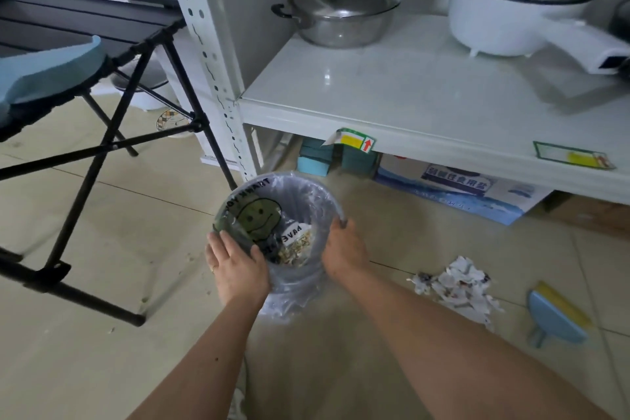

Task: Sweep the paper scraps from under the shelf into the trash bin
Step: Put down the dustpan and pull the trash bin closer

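Observation:
A small round trash bin [300,187] lined with a clear plastic bag printed with a smiley face stands on the tile floor in front of the white shelf [426,102]. My left hand [237,269] grips its near-left rim and my right hand [344,249] grips its right rim. Some litter lies inside the bin. A pile of torn white paper scraps [460,286] lies on the floor to the right of the bin. Just right of the scraps lies a blue dustpan [555,320] with a yellow brush across it.
A black folding table [102,147] with crossed legs stands at the left. Under the shelf sit teal boxes [317,160] and a blue-and-white carton [470,191]. On the shelf rest a steel pot [341,7] and a white electric cooker [511,10].

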### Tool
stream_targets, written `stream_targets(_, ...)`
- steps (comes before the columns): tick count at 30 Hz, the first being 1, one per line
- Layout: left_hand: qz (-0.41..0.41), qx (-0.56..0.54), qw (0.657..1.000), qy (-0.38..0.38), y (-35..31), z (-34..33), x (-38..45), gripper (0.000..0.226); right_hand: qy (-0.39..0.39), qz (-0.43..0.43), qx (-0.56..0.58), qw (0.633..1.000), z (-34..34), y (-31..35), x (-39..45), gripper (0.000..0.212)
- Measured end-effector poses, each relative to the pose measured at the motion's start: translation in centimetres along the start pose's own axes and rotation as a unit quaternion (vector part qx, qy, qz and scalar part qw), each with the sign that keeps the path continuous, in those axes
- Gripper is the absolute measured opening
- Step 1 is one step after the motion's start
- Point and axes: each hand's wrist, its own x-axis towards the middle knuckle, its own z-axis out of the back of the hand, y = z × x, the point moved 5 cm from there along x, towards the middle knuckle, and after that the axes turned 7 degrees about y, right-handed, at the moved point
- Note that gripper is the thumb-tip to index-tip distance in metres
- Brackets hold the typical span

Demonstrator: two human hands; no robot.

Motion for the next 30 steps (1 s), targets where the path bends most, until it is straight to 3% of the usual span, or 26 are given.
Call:
stream_targets(11, -0.076, 0.018, 0.996, 0.042, -8.3, -7.2, -1.9, 0.068, -0.072, -0.052, 0.037, 0.995, 4.9, -10.0, 1.2, 0.038)
stream_targets(22, -0.15, 0.071, 0.984, 0.067, -15.4, -12.8, -1.6, 0.065, -0.106, -0.097, 0.072, 0.987, 8.5, -17.1, 2.6, 0.052)
stream_targets(27, -0.132, 0.142, 0.981, 0.016, -16.4, -13.0, -2.5, 0.065, -0.135, -0.067, 0.12, 0.981, 9.0, -18.0, 2.1, 0.061)
stream_targets(30, -0.227, 0.143, 0.963, -0.031, -19.0, -14.2, -5.1, 0.065, -0.186, -0.052, 0.15, 0.97, 9.4, -19.4, 1.1, 0.055)
